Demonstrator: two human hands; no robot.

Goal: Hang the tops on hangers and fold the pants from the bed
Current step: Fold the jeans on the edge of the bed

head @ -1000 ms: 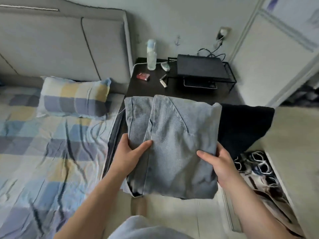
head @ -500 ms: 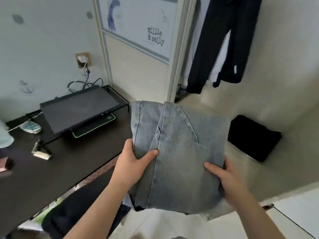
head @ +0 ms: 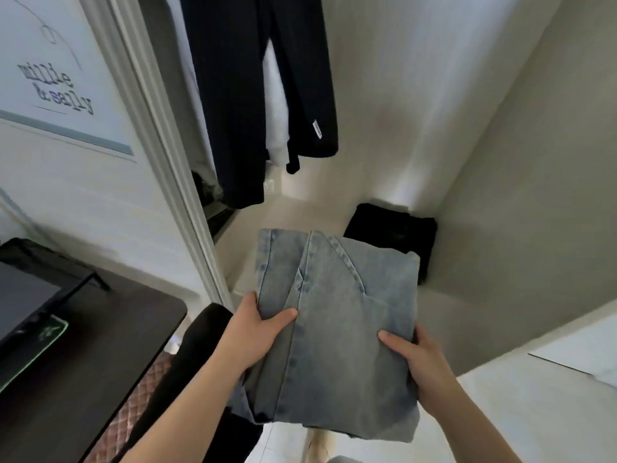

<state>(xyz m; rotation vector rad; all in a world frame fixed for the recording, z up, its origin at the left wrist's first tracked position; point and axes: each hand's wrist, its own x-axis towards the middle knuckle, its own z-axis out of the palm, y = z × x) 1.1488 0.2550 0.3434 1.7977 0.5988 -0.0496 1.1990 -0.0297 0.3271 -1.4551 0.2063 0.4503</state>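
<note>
Tabletop (head: 110, 345): dark, lower left, with a black stand (head: 30, 289) at its left edge.
Lettered panel (head: 56, 91): upper left, beside the white door frame (head: 160, 162).
Dark tops (head: 233, 95): hung in the wardrobe, upper middle, a white top (head: 278, 135) between them.
Left hand (head: 257, 332): gripping the jeans' left edge, thumb flat on top, fingers wrapped under.
Jeans (head: 340, 329): folded into a flat block, held in the air between both hands, just in front of the shelf (head: 300, 228).
Black pile (head: 394, 235): folded, at the shelf's back right corner, partly hidden behind the jeans' far edge.
Right hand (head: 417, 359): gripping the jeans' right edge near the lower corner, thumb on top, fingers underneath.
</note>
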